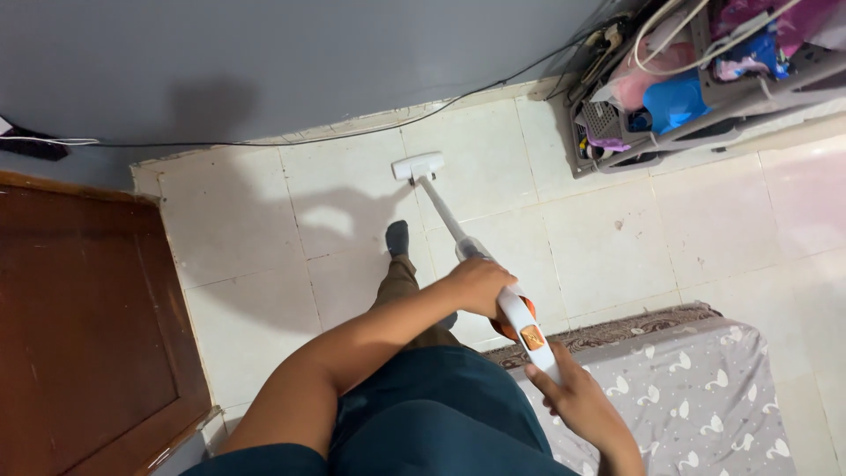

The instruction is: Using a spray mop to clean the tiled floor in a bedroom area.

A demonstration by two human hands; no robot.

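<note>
Near the middle of the frame, a white stick vacuum (480, 264), slanting from lower right up to upper left, its flat floor head (418, 166) resting on the tiles just short of the wall. Left hand (480, 284) clenched over the upper body of the vacuum, knuckles up, forearm reaching in from the lower left. Right hand (577, 397) wrapped about the rear handle end at lower centre-right, fingers curled under it, an orange patch showing on the housing between the two hands. Just left of the wand, a foot in a dark sock (397, 238) planted on the floor, olive trouser leg below it, dark teal shirt filling the bottom centre.

Lower right, a grey cloth with white swan prints (696, 388) spread over a mattress, a patterned brown border along its upper edge, close beside the handle. Upper right, a grey plastic basket (617, 141) crammed with pink and blue items and white cords, standing on the floor well apart from the floor head. Left edge, a brown wooden door (79, 326).

Underfoot, pale cream floor tiles (256, 238) with darker grout lines and a few specks. Across the top, a grey wall (291, 62), a thin black cable (352, 132) running along its base toward the basket, soft shadow of the person falling on wall and tiles.
</note>
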